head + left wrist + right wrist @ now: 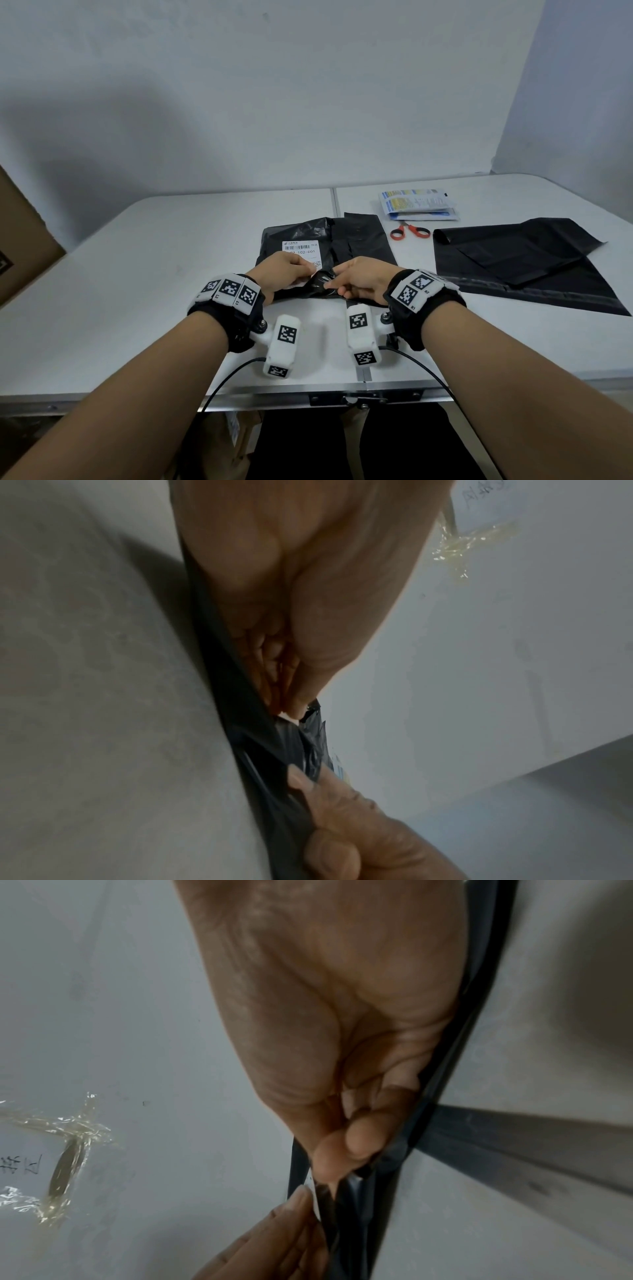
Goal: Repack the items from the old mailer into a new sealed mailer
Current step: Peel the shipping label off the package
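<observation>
Old mailer: black plastic, flat on the table, just beyond both hands; a white label sits on its left half.
Left hand: fingers curled, pinching the label's near corner, which looks lifted off the black plastic; thumb and fingertips meet at the mailer's near edge.
Right hand: fingers curled, pinching the crumpled near edge of the old mailer, almost touching the left hand's fingertips.
Wrist views: each shows its own hand gripping black film, the other hand's fingertips close opposite.
New mailer: black, spread flat to the right of the right hand, well apart from it.
Scissors: red handles, beyond the right hand, between the two mailers.
Packets: white and blue, stacked just beyond the scissors.
Cardboard box: far left of the left hand, at the table's edge.
</observation>
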`<state>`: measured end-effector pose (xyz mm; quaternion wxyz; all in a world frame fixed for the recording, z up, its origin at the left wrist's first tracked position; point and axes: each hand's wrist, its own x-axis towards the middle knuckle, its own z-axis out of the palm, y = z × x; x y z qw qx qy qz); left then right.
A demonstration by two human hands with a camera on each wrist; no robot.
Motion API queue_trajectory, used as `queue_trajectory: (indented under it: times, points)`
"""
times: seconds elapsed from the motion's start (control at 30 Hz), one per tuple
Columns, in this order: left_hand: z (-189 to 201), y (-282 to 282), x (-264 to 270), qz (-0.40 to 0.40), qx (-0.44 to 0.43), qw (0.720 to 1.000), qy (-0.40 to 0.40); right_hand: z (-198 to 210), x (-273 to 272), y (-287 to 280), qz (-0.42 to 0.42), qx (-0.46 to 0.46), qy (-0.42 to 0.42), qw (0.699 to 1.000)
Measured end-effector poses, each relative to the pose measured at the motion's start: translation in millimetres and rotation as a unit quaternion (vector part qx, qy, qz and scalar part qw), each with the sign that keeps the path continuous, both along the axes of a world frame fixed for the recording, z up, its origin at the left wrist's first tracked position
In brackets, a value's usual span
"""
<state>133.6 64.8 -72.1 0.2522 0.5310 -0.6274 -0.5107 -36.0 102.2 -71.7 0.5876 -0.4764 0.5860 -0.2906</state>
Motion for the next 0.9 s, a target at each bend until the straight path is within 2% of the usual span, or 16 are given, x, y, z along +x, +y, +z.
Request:
queue_trajectory:
  times: [0.33, 0.5, 0.63, 0.77, 0.83, 0.87, 0.9]
  points:
    - [1, -8, 0, 0.048, 0.005, 0.999, -0.006, -2, -1, -3, 0.001, 0.001, 0.007, 1.000]
    - [2, -11, -3, 0.054, 0.004, 0.998, -0.030, 0, -3, -6, 0.022, 0.006, 0.056, 0.998]
    - [2, -12, -1, 0.060, 0.002, 0.998, -0.028, 13, -6, -5, 0.071, 0.020, 0.150, 0.986]
    - [3, -8, -6, 0.039, -0.008, 0.998, -0.050, 31, -4, -3, 0.112, 0.005, 0.287, 0.951]
    - [5, -8, -10, 0.024, -0.037, 0.994, -0.097, 40, -1, -3, 0.090, -0.067, 0.366, 0.924]
    - [5, -9, -12, 0.017, -0.054, 0.991, -0.123, 45, -1, -4, 0.051, -0.121, 0.385, 0.914]
    - [5, -9, -14, 0.009, -0.068, 0.987, -0.148, 49, 0, -6, 0.006, -0.167, 0.368, 0.915]
